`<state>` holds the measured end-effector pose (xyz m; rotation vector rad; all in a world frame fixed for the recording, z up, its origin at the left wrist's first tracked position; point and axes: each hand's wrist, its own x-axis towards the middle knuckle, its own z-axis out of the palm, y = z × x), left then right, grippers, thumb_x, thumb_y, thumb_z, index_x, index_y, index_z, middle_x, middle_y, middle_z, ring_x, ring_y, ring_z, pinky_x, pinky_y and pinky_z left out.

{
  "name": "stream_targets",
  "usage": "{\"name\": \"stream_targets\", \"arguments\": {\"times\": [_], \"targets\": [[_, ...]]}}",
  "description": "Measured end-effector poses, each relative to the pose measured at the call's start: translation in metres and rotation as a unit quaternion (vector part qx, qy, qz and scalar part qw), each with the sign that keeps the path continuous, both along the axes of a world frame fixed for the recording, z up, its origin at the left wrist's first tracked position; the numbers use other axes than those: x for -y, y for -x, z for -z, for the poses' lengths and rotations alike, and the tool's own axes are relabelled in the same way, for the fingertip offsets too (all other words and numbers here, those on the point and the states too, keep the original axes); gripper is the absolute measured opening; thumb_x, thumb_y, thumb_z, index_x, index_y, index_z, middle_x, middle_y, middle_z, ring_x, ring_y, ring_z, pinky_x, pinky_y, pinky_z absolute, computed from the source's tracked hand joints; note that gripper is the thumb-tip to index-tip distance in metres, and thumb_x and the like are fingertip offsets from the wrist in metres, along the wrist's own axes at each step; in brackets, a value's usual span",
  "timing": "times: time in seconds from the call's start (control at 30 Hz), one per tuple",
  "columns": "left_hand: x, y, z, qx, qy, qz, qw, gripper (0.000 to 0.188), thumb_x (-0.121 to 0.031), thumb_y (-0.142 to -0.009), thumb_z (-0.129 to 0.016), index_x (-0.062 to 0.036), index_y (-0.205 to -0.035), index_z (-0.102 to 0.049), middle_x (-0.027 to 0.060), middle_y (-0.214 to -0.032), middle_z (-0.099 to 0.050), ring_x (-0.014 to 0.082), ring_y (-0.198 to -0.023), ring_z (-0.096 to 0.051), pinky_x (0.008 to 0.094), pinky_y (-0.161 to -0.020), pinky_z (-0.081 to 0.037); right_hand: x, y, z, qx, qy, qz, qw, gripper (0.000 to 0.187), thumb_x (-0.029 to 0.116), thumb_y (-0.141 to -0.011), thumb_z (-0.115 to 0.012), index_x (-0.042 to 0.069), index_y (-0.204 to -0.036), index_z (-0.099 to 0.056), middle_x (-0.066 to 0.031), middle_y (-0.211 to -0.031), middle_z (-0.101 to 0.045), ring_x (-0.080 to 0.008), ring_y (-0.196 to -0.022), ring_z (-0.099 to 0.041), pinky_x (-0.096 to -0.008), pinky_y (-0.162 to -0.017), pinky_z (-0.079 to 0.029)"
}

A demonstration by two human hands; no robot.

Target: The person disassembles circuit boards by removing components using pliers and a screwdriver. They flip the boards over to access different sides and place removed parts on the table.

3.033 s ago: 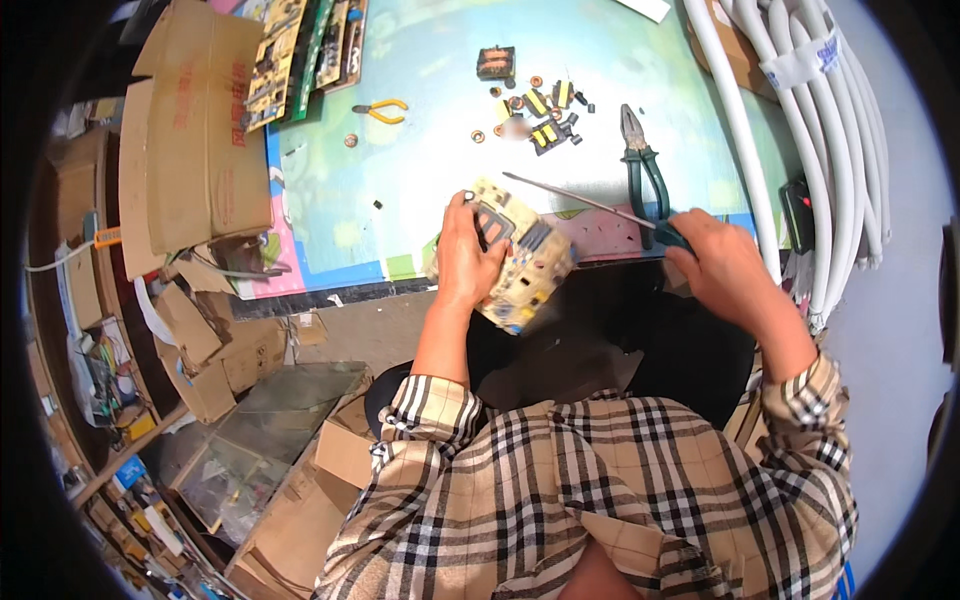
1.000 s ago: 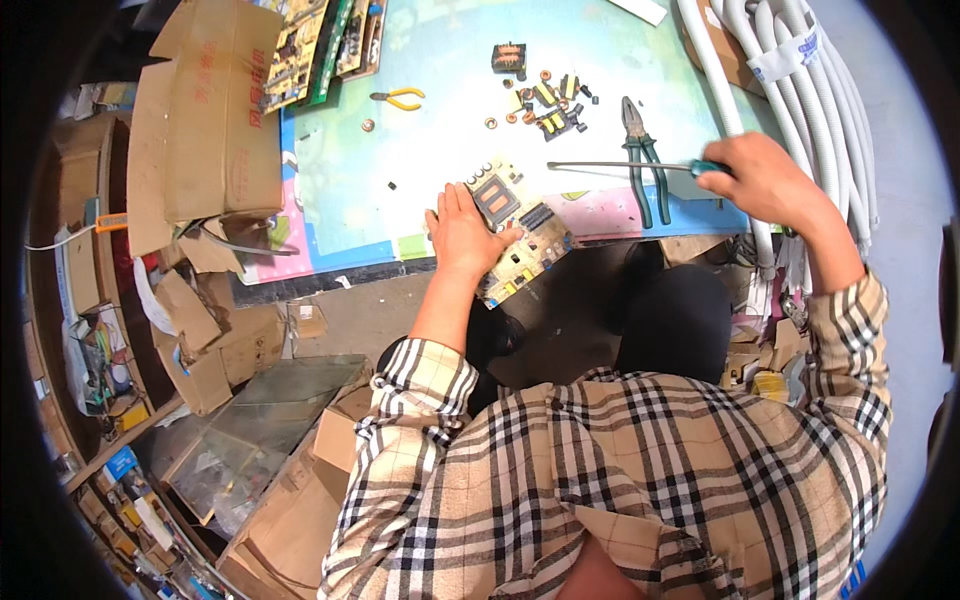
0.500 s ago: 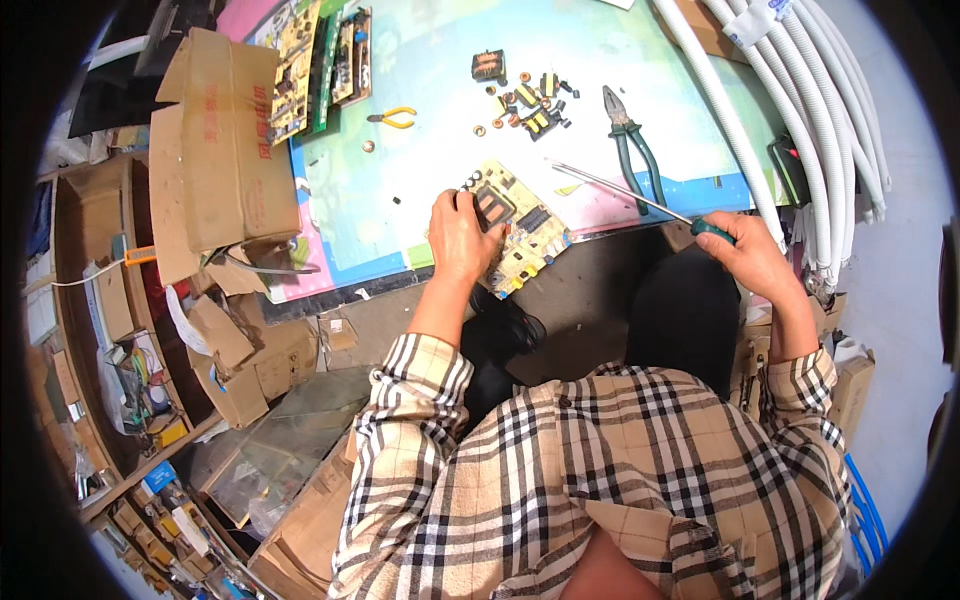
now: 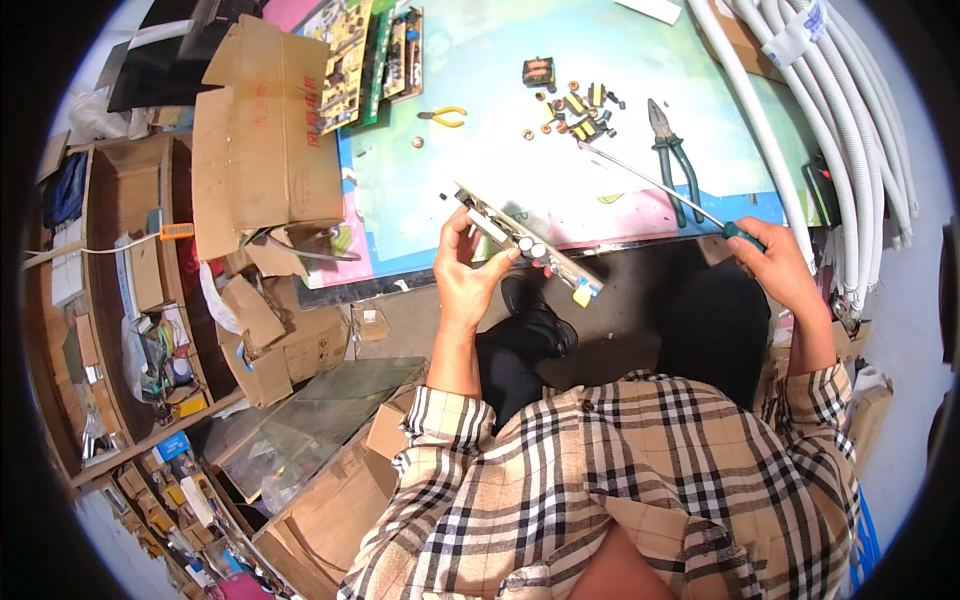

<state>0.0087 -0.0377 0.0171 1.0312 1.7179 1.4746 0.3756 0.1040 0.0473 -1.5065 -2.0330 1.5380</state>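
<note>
My left hand point(image 4: 468, 265) is closed on a circuit board point(image 4: 535, 245), held up at the table's near edge. The board is tipped so that it shows nearly edge-on, its capacitors and other parts facing me. Over at the right, my right hand point(image 4: 775, 262) grips a screwdriver point(image 4: 672, 190) by its dark green handle. The long metal shaft points up and left, with its tip close to a pile of removed components point(image 4: 585, 115). Green-handled pliers point(image 4: 675, 165) lie on the table beside the shaft.
Small yellow-handled cutters point(image 4: 443, 117) and a transformer point(image 4: 538, 72) rest on the table point(image 4: 480, 60). More circuit boards point(image 4: 375, 65) stand by a cardboard box point(image 4: 265, 130) at the left. White corrugated tubes point(image 4: 835, 130) line the right side, and shelves point(image 4: 130, 300) fill the far left.
My left hand has tilted the board from face-up to nearly edge-on. My right hand still holds the screwdriver. The whole view has shifted, so the table things appear further right.
</note>
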Motion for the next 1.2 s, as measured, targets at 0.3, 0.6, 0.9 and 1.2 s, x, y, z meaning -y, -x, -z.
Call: {"name": "stream_targets", "arguments": {"times": [0.3, 0.6, 0.9, 1.2], "targets": [[0.003, 0.025, 0.003, 0.425, 0.039, 0.023, 0.904, 0.061, -0.033, -0.084, -0.066, 0.0002, -0.131, -0.047, 0.0226, -0.129, -0.051, 0.0326, -0.115, -0.055, 0.0445, -0.093, -0.05, 0.004, 0.004, -0.007, 0.004, 0.003, -0.004, 1.0, 0.021, 0.017, -0.088, -0.06, -0.004, -0.086, -0.058, -0.0073, -0.064, -0.05, -0.0144, -0.06, -0.048, -0.0302, -0.059, -0.041], [0.001, 0.008, -0.036, 0.554, -0.022, -0.002, 0.832, 0.065, -0.047, -0.088, -0.049, 0.0009, -0.132, -0.046, 0.0288, -0.125, -0.052, 0.0397, -0.109, -0.057, 0.0498, -0.087, -0.052, 0.007, 0.024, -0.013, -0.032, -0.009, -0.055, 0.998, 0.02, 0.013, -0.086, -0.063, -0.005, -0.094, -0.061, -0.0141, -0.077, -0.06, -0.0205, -0.07, -0.055, -0.0315, -0.069, -0.044], [-0.002, 0.008, -0.04, 0.6, -0.043, 0.012, 0.798, 0.08, -0.064, -0.092, -0.029, 0.0015, -0.135, -0.044, 0.0371, -0.121, -0.051, 0.0487, -0.105, -0.058, 0.057, -0.08, -0.054, 0.018, 0.039, -0.026, -0.076, -0.065, -0.08, 0.992, 0.025, 0.015, -0.085, -0.064, -0.006, -0.099, -0.063, -0.0182, -0.087, -0.065, -0.0273, -0.078, -0.062, -0.0345, -0.073, -0.047], [-0.005, 0.014, -0.041, 0.585, -0.033, 0.054, 0.808, 0.079, -0.063, -0.091, -0.038, 0.0002, -0.139, -0.039, 0.0395, -0.129, -0.043, 0.0517, -0.115, -0.051, 0.0594, -0.076, -0.055, 0.017, 0.053, -0.032, -0.086, -0.021, -0.123, 0.988, 0.033, 0.021, -0.084, -0.065, -0.008, -0.101, -0.062, -0.0208, -0.095, -0.065, -0.0324, -0.084, -0.063, -0.0363, -0.077, -0.048]]}}
